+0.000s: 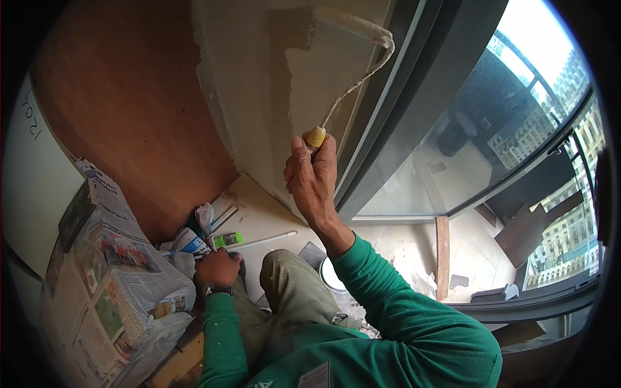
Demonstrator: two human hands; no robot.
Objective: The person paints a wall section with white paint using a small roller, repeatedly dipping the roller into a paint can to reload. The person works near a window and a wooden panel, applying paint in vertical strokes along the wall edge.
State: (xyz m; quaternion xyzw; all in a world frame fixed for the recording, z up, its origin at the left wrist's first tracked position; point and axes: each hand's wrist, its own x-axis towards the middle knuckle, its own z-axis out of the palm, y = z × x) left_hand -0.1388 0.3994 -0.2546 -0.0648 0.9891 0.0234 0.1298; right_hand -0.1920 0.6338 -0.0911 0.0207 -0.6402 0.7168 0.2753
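My right hand [313, 177] grips the yellow-collared handle [316, 137] of a paint roller. Its bent wire frame [356, 83], crusted with pale coating, leads up to the roller sleeve [351, 23]. The sleeve lies against a beige wall [247, 82], close to a dark metal frame. A darker, damp-looking band [280, 63] runs down that wall to the left of the sleeve. My left hand [220, 267] is low, by my left knee, with its fingers curled and partly hidden. Whether it holds anything cannot be seen. A bucket with white contents [333, 276] stands beside my right knee, partly behind my sleeve.
Newspaper [128, 257] covers a bulky object on my left. A reddish-brown panel [131, 97] adjoins the beige wall. On the floor lie a green-capped bottle [228, 239], a white tube [267, 240] and crumpled wrappings [191, 242]. To the right are a glass pane [465, 131] and a wooden strip [442, 257].
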